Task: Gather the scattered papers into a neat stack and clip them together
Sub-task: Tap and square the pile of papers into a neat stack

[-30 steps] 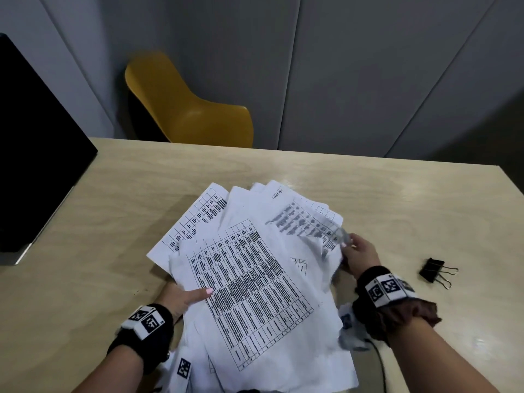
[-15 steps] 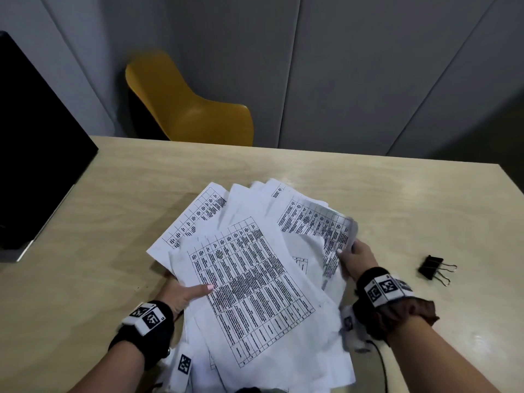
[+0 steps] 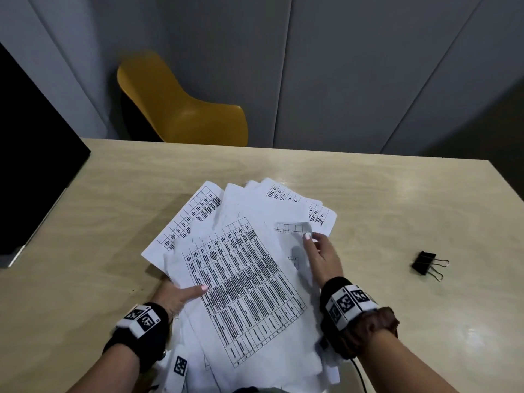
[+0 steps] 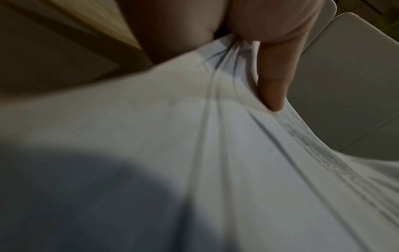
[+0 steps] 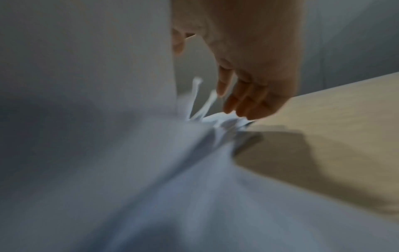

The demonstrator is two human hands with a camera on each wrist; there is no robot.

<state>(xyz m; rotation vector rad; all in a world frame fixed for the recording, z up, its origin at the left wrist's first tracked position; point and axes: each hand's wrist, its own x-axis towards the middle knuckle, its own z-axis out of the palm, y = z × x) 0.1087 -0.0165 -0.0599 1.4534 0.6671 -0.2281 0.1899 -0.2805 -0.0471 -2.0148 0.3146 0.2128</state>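
Note:
A loose fan of white printed papers lies on the wooden table, its near end over the table's front edge. My left hand grips the pile's left edge, thumb on top and fingers hidden underneath; the left wrist view shows the thumb pressing on several sheet edges. My right hand is at the pile's right side, thumb tip on a curled sheet corner. The blurred right wrist view has its fingers hanging loosely onto the splayed sheet edges, thumb apart. A black binder clip lies untouched on the right.
A yellow chair stands behind the table's far edge. A black screen sits at the table's left side. A thin dark cable runs off the near edge by my right wrist. Grey wall panels are behind.
My right hand let go of the sheets' right edge and moved forward; its thumb now lies on a curled corner. The top right sheets shifted. My left hand kept its grip.

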